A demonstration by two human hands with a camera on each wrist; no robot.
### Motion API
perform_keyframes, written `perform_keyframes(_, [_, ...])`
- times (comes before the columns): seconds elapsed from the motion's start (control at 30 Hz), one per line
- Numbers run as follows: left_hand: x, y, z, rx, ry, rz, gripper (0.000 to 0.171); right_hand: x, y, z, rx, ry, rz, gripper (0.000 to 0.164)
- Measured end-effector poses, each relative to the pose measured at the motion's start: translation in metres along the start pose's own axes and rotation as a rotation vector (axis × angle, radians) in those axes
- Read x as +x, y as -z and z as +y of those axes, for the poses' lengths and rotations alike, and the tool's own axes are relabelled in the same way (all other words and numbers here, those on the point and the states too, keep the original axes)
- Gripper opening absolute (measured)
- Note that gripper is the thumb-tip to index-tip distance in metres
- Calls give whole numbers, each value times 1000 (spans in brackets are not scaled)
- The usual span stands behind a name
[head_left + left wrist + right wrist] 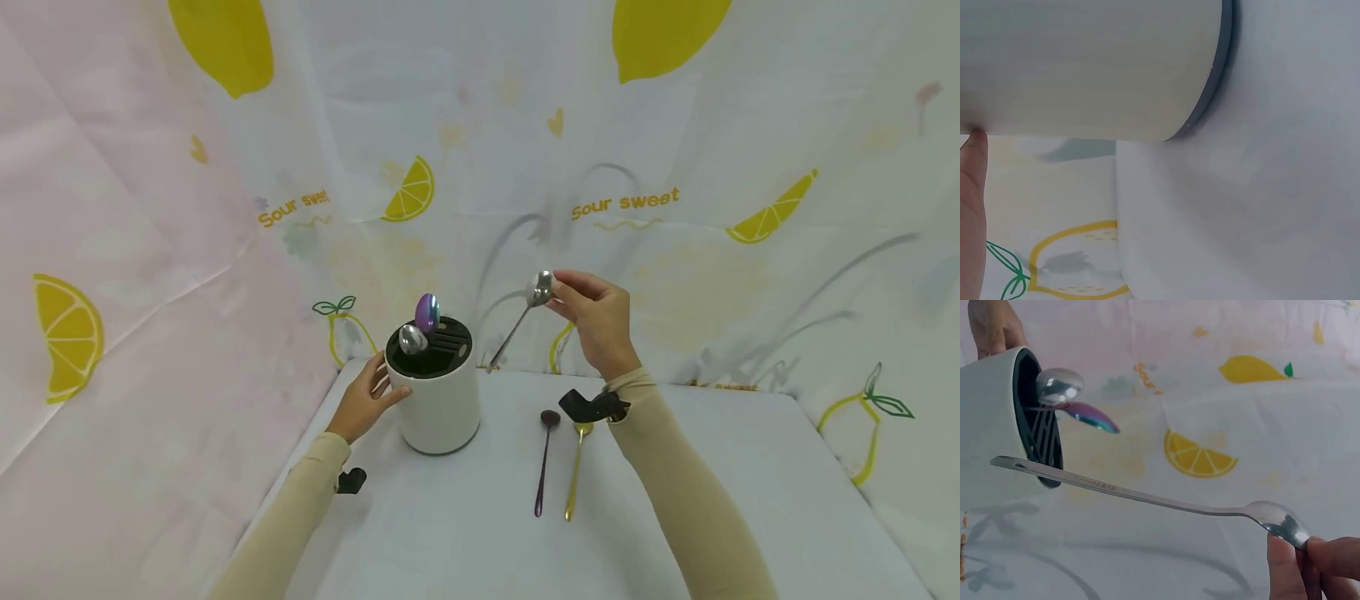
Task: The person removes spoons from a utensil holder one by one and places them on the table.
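Silver spoon [1160,499]: probably light, stiff, slick; best held at the bowl [1280,520], where the right hand [600,321] pinches it. Left hand [366,406] grips the white holder [441,412].

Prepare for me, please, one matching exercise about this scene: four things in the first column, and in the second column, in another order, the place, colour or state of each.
Column one
1. Left hand
2. Gold spoon
3. Holder
4. Right hand

Column two
A. pinches a silver spoon by its bowl
B. white outside, with a black slotted top
C. is against the holder's side
D. lies on the table

Right pairs: 1-C, 2-D, 3-B, 4-A
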State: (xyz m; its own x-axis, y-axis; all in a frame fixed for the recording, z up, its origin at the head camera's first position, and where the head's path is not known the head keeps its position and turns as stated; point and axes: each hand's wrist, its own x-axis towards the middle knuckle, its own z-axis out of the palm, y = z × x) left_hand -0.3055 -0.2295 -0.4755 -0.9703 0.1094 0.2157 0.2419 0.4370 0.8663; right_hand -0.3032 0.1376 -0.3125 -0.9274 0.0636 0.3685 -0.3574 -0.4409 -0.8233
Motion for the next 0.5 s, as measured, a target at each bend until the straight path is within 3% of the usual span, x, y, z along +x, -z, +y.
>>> perform_keyframes(0.5, [-2, -2, 1, 3, 37, 6, 92, -7, 64, 32, -180, -176, 114, 37])
